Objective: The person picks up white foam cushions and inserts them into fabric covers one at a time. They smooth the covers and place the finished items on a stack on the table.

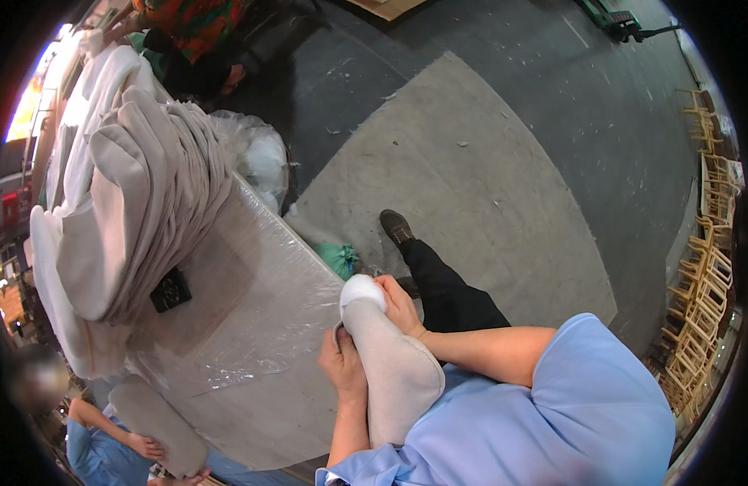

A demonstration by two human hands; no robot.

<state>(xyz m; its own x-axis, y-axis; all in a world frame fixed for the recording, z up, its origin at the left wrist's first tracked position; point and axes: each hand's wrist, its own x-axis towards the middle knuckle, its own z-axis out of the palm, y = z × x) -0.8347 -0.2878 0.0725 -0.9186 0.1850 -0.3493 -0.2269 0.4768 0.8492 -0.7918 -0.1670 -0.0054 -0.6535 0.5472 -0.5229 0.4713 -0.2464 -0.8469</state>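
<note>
A long beige fabric cushion [394, 377] leans against my body, with white padding [363, 290] bulging from its far end. My left hand [343, 362] is closed on the edge of the fabric cover on the left side, below the padding. On the other side, my right hand [400, 308] grips the cover close beside the padding, its fingertips partly hidden. The near end of the cushion rests at my blue shirt.
At left, a plastic-covered table [261, 324] carries a tall stack of beige cushion covers [159, 186] and a small black object [171, 290]. A green bag [337, 257] lies beyond its edge. A co-worker holds another cushion [158, 428]. Wooden chair frames [702, 296] line the right.
</note>
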